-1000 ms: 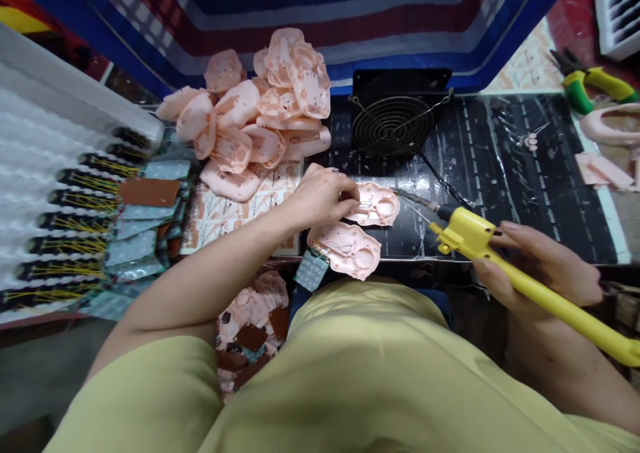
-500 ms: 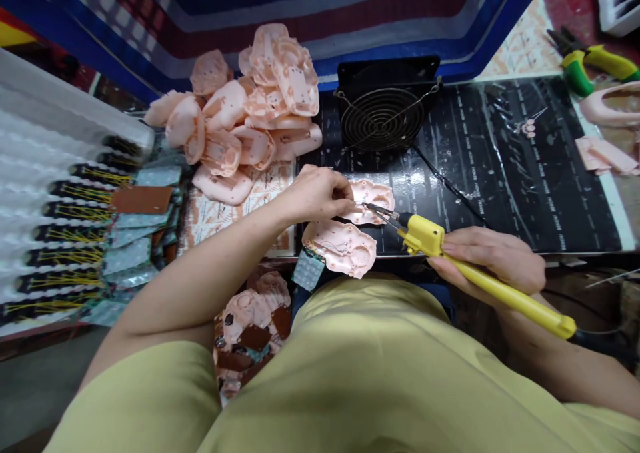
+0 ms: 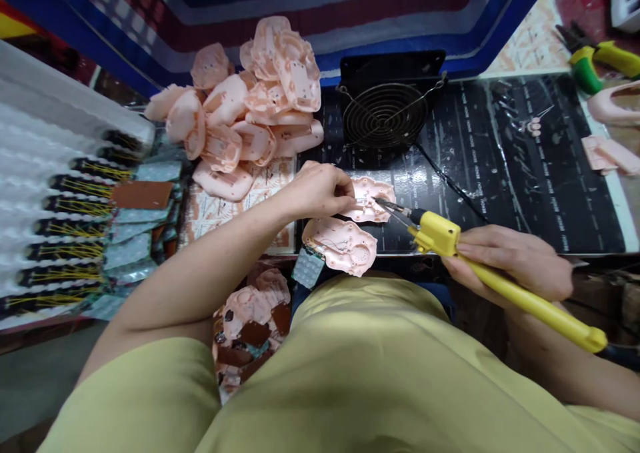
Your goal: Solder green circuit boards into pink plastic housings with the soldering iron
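Observation:
My left hand [image 3: 317,190] is closed in a pinch at the left edge of a pink plastic shell [image 3: 376,198] that lies on the black mat [image 3: 505,166]. My right hand [image 3: 510,260] grips a yellow soldering iron [image 3: 480,266]. Its metal tip touches the shell just beside my left fingertips. A second pink shell [image 3: 343,245] with thin wires and a small keypad board [image 3: 306,268] lies just nearer to me at the table's front edge. What my left fingers pinch is too small to make out.
A heap of pink shells [image 3: 250,120] sits at the back left. A small black fan [image 3: 387,110] stands behind the work spot. Trays of circuit boards [image 3: 105,220] fill the left. Green-yellow pliers [image 3: 600,60] lie far right. More shells fill a box [image 3: 253,320] below.
My right hand has brought the soldering iron leftwards from beside the shell until its tip rests on it. My left hand has stayed pinched at the shell.

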`<state>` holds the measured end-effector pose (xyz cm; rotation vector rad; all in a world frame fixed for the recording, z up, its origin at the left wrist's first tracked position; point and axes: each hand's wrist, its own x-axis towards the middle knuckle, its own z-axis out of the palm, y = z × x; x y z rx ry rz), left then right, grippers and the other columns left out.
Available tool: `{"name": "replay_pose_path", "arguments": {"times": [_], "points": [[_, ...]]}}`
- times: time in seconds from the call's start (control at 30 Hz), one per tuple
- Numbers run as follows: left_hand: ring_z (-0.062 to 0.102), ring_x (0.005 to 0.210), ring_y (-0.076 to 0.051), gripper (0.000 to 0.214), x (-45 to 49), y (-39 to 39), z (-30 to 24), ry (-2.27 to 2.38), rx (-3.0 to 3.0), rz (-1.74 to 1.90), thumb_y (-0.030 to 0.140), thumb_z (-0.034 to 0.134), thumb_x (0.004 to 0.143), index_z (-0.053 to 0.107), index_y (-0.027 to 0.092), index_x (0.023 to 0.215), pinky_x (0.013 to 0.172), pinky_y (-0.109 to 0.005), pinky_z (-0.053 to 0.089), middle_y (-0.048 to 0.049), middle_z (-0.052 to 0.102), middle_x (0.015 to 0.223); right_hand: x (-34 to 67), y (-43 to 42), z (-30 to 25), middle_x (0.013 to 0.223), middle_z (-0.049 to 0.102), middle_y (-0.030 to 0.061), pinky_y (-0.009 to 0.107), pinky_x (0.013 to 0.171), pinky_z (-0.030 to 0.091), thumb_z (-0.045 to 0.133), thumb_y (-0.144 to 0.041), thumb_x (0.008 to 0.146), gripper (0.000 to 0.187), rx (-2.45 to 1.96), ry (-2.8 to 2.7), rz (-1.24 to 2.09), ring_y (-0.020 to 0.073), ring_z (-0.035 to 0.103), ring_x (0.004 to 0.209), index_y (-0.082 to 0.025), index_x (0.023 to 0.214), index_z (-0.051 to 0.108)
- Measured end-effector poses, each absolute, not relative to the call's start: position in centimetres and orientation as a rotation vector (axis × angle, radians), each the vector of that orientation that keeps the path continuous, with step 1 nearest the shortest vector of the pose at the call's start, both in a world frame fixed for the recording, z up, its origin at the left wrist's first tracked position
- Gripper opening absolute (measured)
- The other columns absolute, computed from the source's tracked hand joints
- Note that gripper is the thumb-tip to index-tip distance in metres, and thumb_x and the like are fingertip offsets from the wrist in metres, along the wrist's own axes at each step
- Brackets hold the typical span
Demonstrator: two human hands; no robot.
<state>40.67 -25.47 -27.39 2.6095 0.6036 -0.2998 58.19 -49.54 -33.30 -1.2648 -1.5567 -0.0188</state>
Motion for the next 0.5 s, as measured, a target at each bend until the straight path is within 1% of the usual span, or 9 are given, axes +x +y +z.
{"name": "replay_pose_path", "arguments": {"times": [0.07,0.13,0.23,0.33,0.4,0.5], "points": [[0.063,0.067,-0.014,0.015,40.7,-25.5,-27.4,0.611,2.616,-0.31,0.029,0.068,0.079,0.076,0.016,0.078,0.072,-0.025,0.039,-0.0025,0.074,0.074,58.1,-49.1,-33.5,0.074,0.071,0.0025,0.02,0.051,0.058,0.081,-0.007,0.071,0.026,-1.149,-1.643,-0.101,0.0134,0.068,0.061,-0.017,0.09,0.066],[0.063,0.067,-0.014,0.015,40.7,-25.5,-27.4,0.613,2.622,-0.32,0.029,0.069,0.079,0.077,0.016,0.079,0.071,-0.025,0.039,-0.0028,0.074,0.074,58.1,-48.8,-33.7,0.074,0.07,0.004,0.021,0.052,0.058,0.082,-0.007,0.07,0.028,-1.113,-1.673,-0.121,0.0136,0.067,0.061,-0.015,0.091,0.066],[0.061,0.065,-0.014,0.017,40.7,-25.5,-27.4,0.618,2.627,-0.321,0.03,0.069,0.08,0.077,0.015,0.08,0.07,-0.025,0.038,-0.0029,0.073,0.072,58.1,-49.0,-34.1,0.074,0.07,0.0023,0.022,0.055,0.059,0.081,-0.008,0.072,0.032,-1.144,-1.633,-0.112,0.0143,0.068,0.063,-0.017,0.099,0.067],[0.06,0.063,-0.013,0.016,40.6,-25.6,-27.4,0.653,2.609,-0.309,0.028,0.067,0.082,0.078,0.015,0.081,0.069,-0.025,0.038,-0.0022,0.073,0.069,58.2,-49.6,-34.3,0.083,0.074,0.0033,0.026,0.061,0.062,0.081,-0.014,0.075,0.045,-1.328,-1.506,-0.2,0.0174,0.071,0.069,-0.02,0.117,0.066],[0.06,0.062,-0.013,0.015,40.6,-25.6,-27.4,0.675,2.59,-0.29,0.024,0.066,0.081,0.078,0.015,0.081,0.068,-0.024,0.039,-0.0014,0.073,0.069,58.2,-49.8,-34.5,0.09,0.075,0.0034,0.027,0.064,0.063,0.081,-0.019,0.076,0.051,-1.449,-1.475,-0.256,0.0187,0.072,0.07,-0.023,0.124,0.064],[0.06,0.062,-0.012,0.014,40.6,-25.6,-27.5,0.678,2.561,-0.26,0.021,0.064,0.079,0.077,0.014,0.079,0.067,-0.023,0.039,-0.0006,0.073,0.069,58.2,-49.5,-34.8,0.087,0.075,0.0024,0.025,0.059,0.062,0.082,-0.017,0.075,0.049,-1.395,-1.526,-0.221,0.0179,0.072,0.067,-0.023,0.121,0.065]]}}
